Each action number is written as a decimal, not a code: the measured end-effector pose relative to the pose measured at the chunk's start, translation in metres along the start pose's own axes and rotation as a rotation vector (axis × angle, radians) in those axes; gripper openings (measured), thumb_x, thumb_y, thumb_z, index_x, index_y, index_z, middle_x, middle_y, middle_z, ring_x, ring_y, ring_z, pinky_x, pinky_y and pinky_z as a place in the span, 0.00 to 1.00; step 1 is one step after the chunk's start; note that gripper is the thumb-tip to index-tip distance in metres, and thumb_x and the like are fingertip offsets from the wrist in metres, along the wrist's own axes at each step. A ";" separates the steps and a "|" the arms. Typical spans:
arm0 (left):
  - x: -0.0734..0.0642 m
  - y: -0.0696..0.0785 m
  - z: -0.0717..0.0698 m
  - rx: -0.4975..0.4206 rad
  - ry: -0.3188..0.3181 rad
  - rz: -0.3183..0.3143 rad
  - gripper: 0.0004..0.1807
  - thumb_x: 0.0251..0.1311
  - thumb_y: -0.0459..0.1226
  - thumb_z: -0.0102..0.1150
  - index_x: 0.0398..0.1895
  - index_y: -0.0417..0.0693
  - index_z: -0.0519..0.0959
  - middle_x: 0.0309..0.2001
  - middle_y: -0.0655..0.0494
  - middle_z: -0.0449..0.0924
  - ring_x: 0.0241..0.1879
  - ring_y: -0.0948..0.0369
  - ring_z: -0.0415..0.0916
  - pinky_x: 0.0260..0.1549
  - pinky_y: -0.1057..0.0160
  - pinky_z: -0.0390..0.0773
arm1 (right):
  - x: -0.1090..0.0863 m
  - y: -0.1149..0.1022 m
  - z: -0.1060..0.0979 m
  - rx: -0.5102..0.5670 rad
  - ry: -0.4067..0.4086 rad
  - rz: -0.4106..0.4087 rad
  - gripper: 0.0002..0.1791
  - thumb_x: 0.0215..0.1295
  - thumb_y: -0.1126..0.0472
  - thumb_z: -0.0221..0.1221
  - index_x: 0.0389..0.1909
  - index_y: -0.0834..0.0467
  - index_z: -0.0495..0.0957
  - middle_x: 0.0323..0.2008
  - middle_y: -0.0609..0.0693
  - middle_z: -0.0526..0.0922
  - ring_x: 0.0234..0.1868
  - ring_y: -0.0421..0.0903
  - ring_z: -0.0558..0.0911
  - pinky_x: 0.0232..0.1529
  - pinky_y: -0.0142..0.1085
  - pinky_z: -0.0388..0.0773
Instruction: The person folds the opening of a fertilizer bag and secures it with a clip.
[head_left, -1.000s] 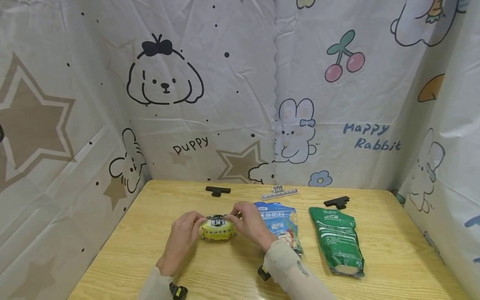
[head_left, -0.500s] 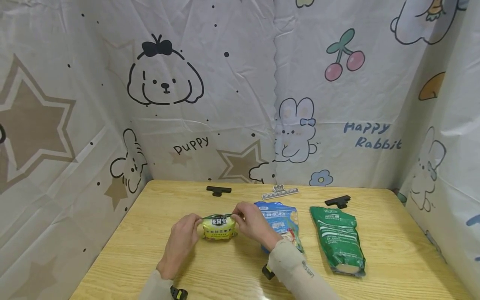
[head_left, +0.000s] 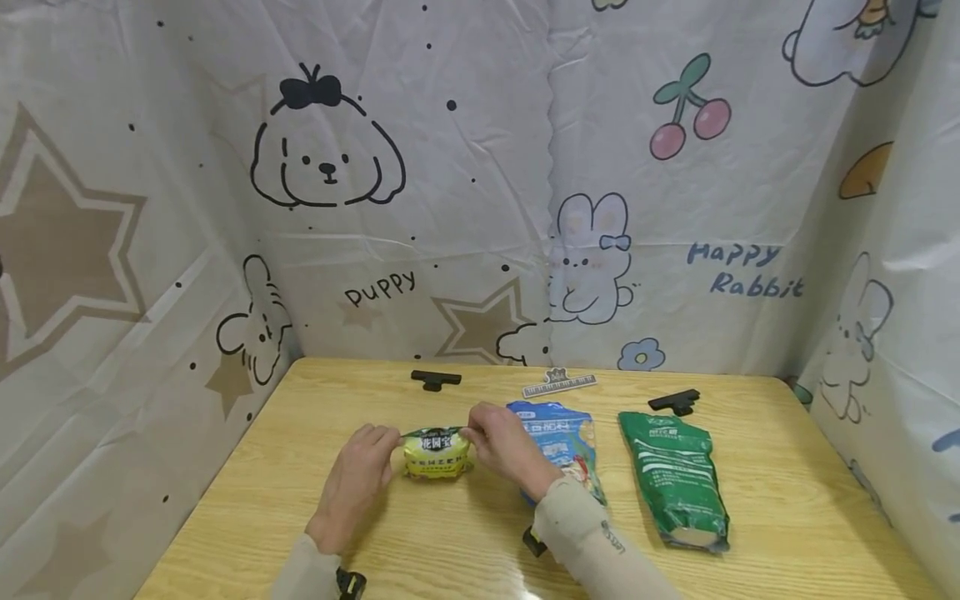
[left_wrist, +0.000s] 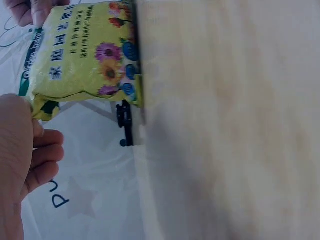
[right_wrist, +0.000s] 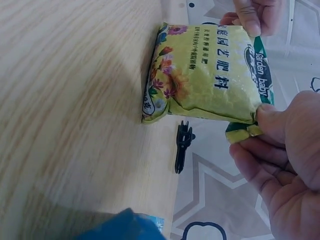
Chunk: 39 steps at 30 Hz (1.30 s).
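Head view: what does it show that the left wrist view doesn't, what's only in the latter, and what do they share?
Only the head view: the green bag, the blue bag and the silver clip.
Only the left wrist view: printed flowers clear on the yellow packet.
Both: that packet, pinched by the left hand and right hand, a black clip and the tabletop.

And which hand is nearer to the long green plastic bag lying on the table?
Right. The right hand is left of the green bag, with the blue plastic bag between them; the left hand is farther left, at the left end of the small yellow plastic packet.
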<state>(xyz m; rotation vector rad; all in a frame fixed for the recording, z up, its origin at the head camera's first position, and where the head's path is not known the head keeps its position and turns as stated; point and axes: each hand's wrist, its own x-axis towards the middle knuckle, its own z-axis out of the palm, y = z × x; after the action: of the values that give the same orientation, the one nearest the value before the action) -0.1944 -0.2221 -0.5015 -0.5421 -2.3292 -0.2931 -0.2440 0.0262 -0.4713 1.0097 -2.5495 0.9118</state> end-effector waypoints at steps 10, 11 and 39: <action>0.011 0.008 -0.017 0.218 -0.101 -0.020 0.10 0.66 0.40 0.64 0.31 0.42 0.81 0.31 0.49 0.88 0.32 0.53 0.80 0.33 0.56 0.79 | 0.004 0.002 -0.007 -0.104 -0.052 -0.037 0.11 0.69 0.57 0.64 0.26 0.55 0.82 0.27 0.45 0.82 0.27 0.37 0.76 0.32 0.28 0.76; 0.012 0.010 -0.019 0.228 -0.134 -0.044 0.12 0.68 0.42 0.62 0.36 0.41 0.83 0.35 0.47 0.89 0.36 0.50 0.82 0.38 0.53 0.81 | 0.004 0.002 -0.008 -0.110 -0.061 -0.043 0.09 0.69 0.58 0.64 0.29 0.55 0.84 0.29 0.45 0.84 0.30 0.38 0.78 0.34 0.30 0.78; 0.074 0.069 0.005 0.048 -0.329 0.055 0.05 0.55 0.32 0.71 0.35 0.48 0.85 0.35 0.55 0.89 0.36 0.57 0.82 0.36 0.57 0.78 | 0.000 0.005 -0.014 -0.114 -0.064 -0.083 0.04 0.70 0.64 0.62 0.37 0.55 0.86 0.33 0.45 0.86 0.35 0.39 0.81 0.38 0.31 0.80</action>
<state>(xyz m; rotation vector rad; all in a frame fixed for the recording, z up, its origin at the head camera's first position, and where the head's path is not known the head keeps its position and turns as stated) -0.2145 -0.1371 -0.4501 -0.6713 -2.6241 -0.1290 -0.2475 0.0380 -0.4626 1.1181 -2.5575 0.7152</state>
